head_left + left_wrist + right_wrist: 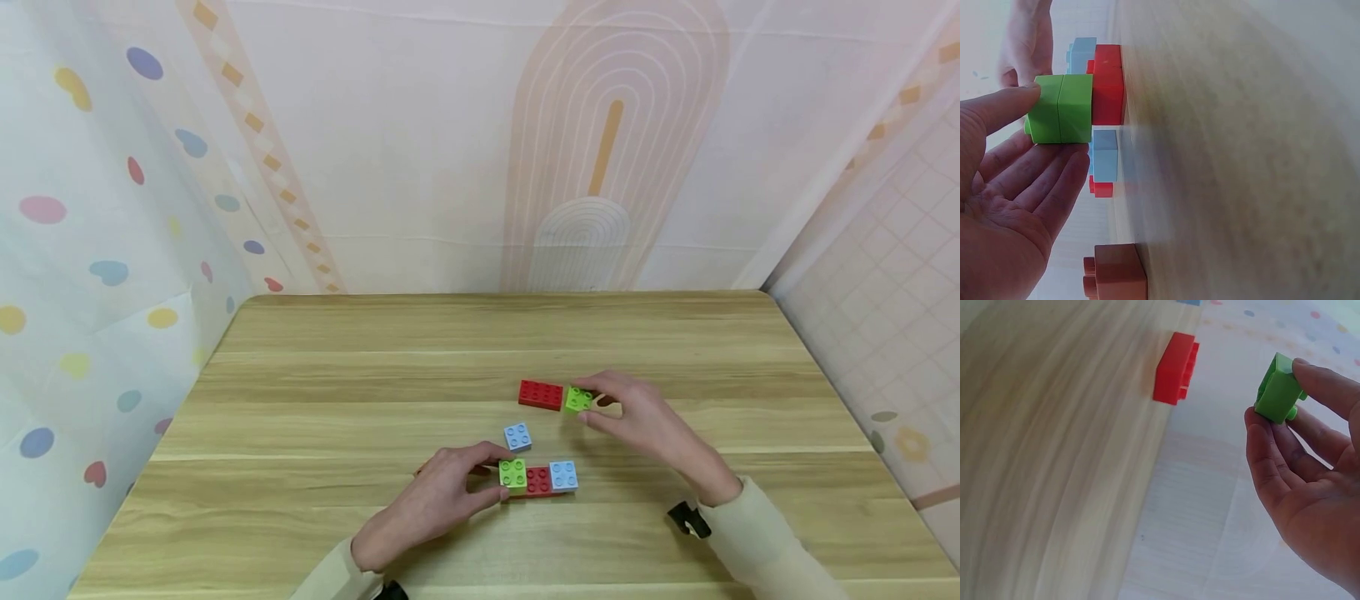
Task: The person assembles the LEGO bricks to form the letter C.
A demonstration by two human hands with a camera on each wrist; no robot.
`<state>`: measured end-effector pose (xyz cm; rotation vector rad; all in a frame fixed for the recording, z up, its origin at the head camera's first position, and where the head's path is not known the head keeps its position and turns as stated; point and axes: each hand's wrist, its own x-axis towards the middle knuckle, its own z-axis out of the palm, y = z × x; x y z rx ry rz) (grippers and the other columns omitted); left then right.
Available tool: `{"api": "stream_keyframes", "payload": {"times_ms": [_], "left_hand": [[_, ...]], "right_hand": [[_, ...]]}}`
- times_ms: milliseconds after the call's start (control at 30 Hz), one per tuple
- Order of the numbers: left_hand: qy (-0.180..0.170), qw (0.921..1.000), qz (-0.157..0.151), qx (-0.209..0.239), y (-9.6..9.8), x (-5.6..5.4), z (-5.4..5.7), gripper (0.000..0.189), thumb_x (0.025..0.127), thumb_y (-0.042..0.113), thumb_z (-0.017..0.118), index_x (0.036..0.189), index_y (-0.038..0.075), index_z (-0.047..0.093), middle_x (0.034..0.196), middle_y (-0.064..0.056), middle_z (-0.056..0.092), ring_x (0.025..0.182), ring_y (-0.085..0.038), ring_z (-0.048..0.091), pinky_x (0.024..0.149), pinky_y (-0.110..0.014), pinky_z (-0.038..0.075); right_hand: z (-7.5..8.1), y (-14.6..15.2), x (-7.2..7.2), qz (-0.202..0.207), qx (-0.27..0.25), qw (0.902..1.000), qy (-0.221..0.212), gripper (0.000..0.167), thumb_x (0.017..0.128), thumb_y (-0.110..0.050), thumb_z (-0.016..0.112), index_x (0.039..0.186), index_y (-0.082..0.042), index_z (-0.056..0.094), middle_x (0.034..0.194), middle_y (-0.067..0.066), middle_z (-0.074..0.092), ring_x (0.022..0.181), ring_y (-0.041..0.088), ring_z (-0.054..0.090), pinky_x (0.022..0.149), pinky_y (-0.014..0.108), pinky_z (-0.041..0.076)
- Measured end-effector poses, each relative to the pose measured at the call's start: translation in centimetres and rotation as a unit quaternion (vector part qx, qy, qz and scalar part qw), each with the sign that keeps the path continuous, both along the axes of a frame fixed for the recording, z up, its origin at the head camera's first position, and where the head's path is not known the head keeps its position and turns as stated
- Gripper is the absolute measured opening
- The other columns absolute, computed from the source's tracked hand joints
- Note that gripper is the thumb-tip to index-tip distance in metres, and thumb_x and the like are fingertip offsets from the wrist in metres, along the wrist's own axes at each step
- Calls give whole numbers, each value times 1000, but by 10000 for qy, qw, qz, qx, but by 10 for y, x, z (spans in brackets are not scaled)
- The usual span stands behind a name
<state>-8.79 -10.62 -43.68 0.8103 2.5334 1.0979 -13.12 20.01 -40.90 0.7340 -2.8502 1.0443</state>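
My left hand (441, 496) pinches the upper of two stacked green toy bricks (1060, 109) between thumb and fingers. The stack sits on the left end of a red brick (537, 481), whose right end bears a light blue brick (564, 476). Farther back, my right hand (637, 421) pinches another green brick (1279, 390) by its sides. That brick hangs above the table, studs facing the palm in the right wrist view. Just left of it lies a loose red brick (540, 395), apart from it.
A loose light blue brick (517, 437) lies behind the red-based assembly. An orange brick (1119, 272) stands on the table beyond my left hand, mostly hidden in the head view. The wooden table (337, 417) meets patterned cloth (412, 150) at the back and sides.
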Motion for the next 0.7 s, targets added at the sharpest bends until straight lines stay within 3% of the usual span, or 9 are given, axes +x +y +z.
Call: {"api": "stream_keyframes", "payload": {"times_ms": [700], "left_hand": [[-56, 9999, 3, 145, -1, 0, -2, 36, 98, 27, 75, 131, 17, 68, 131, 0, 70, 109, -15, 68, 93, -36, 57]], "right_hand": [[9, -13, 17, 36, -343, 9994, 99, 45, 93, -21, 79, 135, -7, 68, 131, 9, 69, 111, 26, 67, 92, 50, 57]]}}
